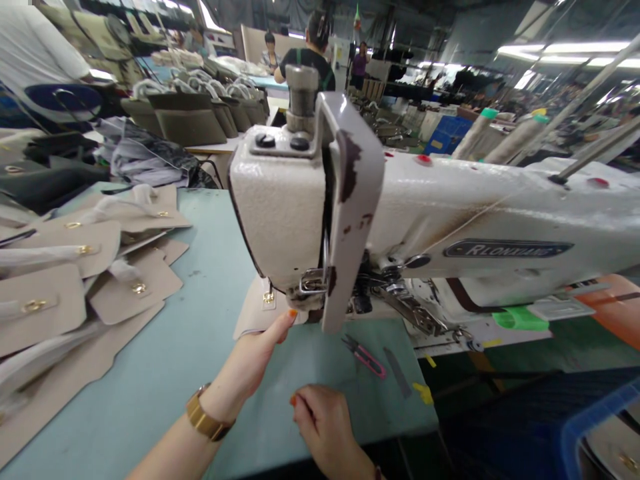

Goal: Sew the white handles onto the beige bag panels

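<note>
A crowded workshop stretches behind a pale green worktable (165, 373), where a white sewing machine (310, 200) stands. The left hand (250, 360), a gold watch (205, 417) at its wrist, presses extended fingers on a beige leather panel (253, 310) lying under the machine head. The right hand (325, 427) rests loosely curled on the table, holding nothing. Pink thread snips (365, 357) lie nearby; stacked beige panels (75, 287) sit left.
</note>
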Available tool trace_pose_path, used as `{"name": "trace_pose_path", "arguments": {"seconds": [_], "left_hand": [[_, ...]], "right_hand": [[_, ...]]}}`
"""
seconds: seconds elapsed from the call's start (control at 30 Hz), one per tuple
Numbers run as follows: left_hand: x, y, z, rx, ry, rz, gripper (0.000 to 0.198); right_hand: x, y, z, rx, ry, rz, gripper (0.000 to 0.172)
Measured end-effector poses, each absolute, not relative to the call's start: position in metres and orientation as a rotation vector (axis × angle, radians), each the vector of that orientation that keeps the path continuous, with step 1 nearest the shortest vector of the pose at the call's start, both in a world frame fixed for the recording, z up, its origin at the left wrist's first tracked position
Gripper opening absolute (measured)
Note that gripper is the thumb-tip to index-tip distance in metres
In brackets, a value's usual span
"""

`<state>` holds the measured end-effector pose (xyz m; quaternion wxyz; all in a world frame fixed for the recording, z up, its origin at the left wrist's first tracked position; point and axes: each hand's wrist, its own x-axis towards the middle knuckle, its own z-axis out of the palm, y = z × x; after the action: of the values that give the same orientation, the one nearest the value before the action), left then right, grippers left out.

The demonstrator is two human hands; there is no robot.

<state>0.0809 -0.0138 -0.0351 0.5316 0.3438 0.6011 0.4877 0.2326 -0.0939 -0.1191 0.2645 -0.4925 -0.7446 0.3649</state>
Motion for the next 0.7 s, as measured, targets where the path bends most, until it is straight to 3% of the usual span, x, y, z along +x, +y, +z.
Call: {"name": "trace_pose_path", "arguments": {"seconds": [0.37, 0.7], "left_hand": [[0.079, 0.002, -0.034, 0.928, 1.332, 1.278, 0.019], [0.086, 0.007, -0.026, 0.953, 1.352, 1.351, 0.024]], "right_hand": [[0.232, -0.096, -0.120, -1.320, -2.016, 0.977, 0.024], [0.233, -0.096, -0.121, -1.303, -2.011, 0.971, 0.025]]}}
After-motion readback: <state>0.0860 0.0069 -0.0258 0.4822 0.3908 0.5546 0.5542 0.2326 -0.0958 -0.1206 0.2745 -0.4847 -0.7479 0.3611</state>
